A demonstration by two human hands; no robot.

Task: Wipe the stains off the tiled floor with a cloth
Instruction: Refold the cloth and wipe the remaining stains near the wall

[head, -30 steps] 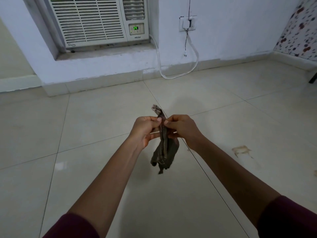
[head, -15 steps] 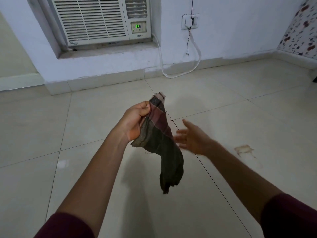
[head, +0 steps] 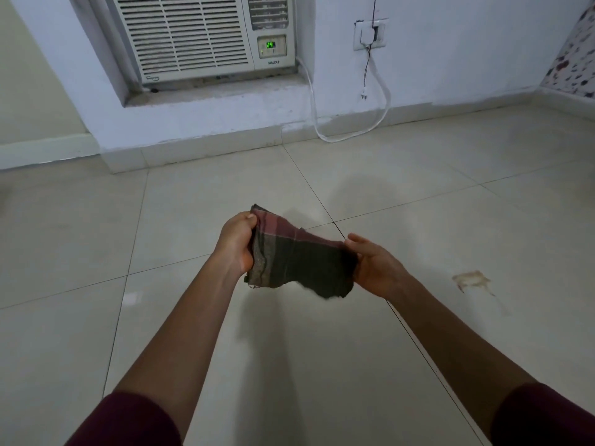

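A dark checked cloth [head: 297, 257], grey-brown with a reddish band, is stretched in the air between both hands above the pale tiled floor [head: 322, 365]. My left hand [head: 236, 244] grips its left end in a fist. My right hand [head: 375, 267] holds the right end, fingers curled under the fabric. A brown stain [head: 471, 280] with a thin streak trailing down-right marks the tile to the right of my right hand.
A window air conditioner [head: 199, 37] sits in the white wall ahead, above a ledge. A wall socket [head: 370, 33] with a white cable [head: 380, 91] looping to the floor hangs right of it. A patterned surface [head: 576, 59] shows at the far right.
A second ago both hands pinched the hanging cloth together. The right hand then let go, and now grips the lower end again, spreading the cloth sideways between the hands.
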